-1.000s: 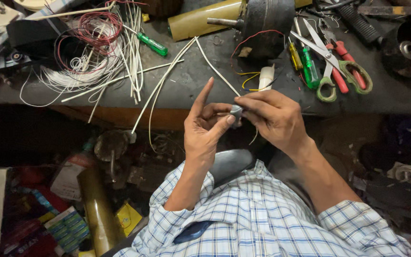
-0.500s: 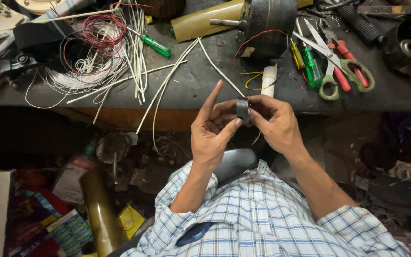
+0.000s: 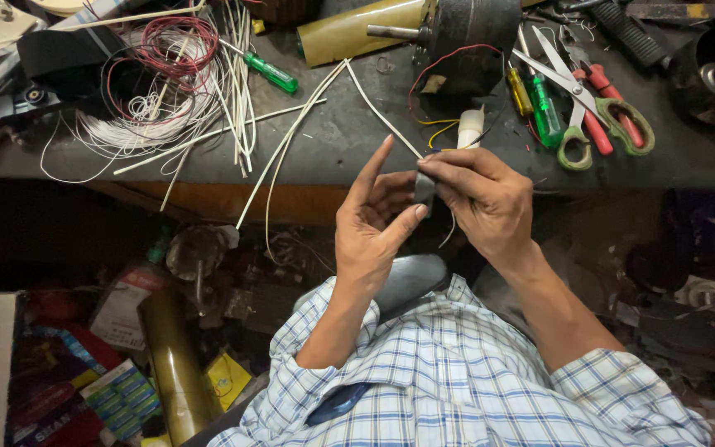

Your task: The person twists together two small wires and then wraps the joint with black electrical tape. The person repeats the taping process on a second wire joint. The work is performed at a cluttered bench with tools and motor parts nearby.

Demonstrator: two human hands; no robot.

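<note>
Dark, scuffed metal-grey worktop [image 3: 349,136] runs across the far side, its front edge orange-brown. On it lie a tangle of white and red wires [image 3: 163,91] at far left, a green-handled screwdriver [image 3: 271,72], a black round motor with a yellow-brown cylinder [image 3: 465,29], and scissors with green and red handles [image 3: 581,108] at right. Just near of the worktop edge, the right hand [image 3: 486,203] pinches a small dark grey block-shaped part [image 3: 424,189] between its fingers, with the left hand [image 3: 374,223] touching it by thumb and bent fingers, forefinger raised straight. Below, the floor [image 3: 84,356] is crowded with coloured boxes and a brownish roll.
</note>
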